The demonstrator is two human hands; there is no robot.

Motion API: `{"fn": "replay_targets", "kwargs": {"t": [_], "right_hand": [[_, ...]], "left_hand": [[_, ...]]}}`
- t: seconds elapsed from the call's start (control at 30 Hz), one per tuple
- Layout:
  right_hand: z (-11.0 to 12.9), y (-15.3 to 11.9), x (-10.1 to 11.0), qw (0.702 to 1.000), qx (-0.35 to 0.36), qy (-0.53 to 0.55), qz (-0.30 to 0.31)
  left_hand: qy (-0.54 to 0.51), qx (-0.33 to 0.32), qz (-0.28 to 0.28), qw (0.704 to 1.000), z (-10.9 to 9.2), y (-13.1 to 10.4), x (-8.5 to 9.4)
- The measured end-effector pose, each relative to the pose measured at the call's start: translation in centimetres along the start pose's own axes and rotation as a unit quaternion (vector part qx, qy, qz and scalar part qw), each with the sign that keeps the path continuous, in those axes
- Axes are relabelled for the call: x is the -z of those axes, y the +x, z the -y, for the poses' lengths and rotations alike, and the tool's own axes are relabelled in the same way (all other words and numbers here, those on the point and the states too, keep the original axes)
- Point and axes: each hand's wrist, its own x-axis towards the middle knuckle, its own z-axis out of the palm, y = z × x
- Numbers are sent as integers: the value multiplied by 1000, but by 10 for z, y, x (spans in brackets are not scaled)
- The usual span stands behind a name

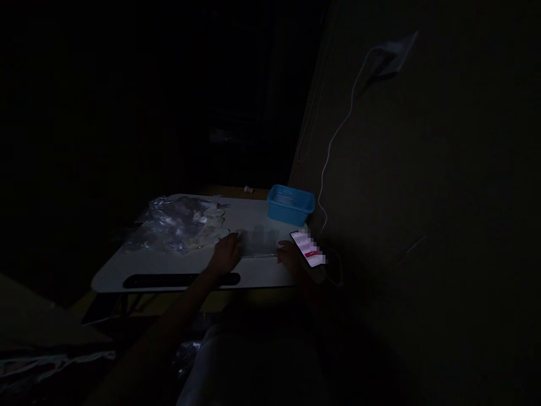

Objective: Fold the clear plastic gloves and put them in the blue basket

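A clear, flat plastic bag (pixel 258 243) lies stretched between my two hands, low over the white table top. Its front edge shows as a pale line. My left hand (pixel 226 254) is closed on the bag's left side. At the right end, my right hand (pixel 288 255) grips the other side, thumb and fingers curled around the edge. Dim light hides the finger detail. Left of my left hand lies a crumpled heap of clear plastic (pixel 177 223), with whitish, cloth-like pieces (pixel 209 228) along its right side.
A blue basket (pixel 291 213) stands at the table's back right. A lit phone (pixel 307 249) lies beside my right hand. Its white cable (pixel 328 149) climbs to a wall socket (pixel 395 53). A black slot (pixel 160 280) runs along the front of the white table (pixel 110 276). A small spool-like item (pixel 248 190) lies behind.
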Motion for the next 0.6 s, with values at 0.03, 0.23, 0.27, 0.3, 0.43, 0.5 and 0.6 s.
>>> {"fn": "replay_targets", "kwargs": {"t": [0.03, 0.23, 0.27, 0.3, 0.43, 0.5, 0.6], "right_hand": [[-1, 1, -1, 1000, 0, 1, 3], [-4, -3, 0, 1000, 7, -5, 11], [-5, -3, 0, 1000, 11, -6, 10], [-6, -4, 0, 1000, 14, -8, 8], [-10, -3, -2, 1000, 23, -16, 0], [-11, -2, -2, 1000, 26, -17, 0], [-11, -2, 0, 999, 31, -20, -2]], "left_hand": [[-1, -2, -17, 1000, -1, 4, -2], [42, -73, 14, 996, -15, 10, -9], [55, -78, 25, 995, -16, 9, -9], [69, -80, 34, 994, -17, 9, -10], [115, -68, 66, 989, -18, 8, -8], [131, -57, 78, 987, -20, 8, -7], [145, -44, 92, 984, -23, 8, -5]]}}
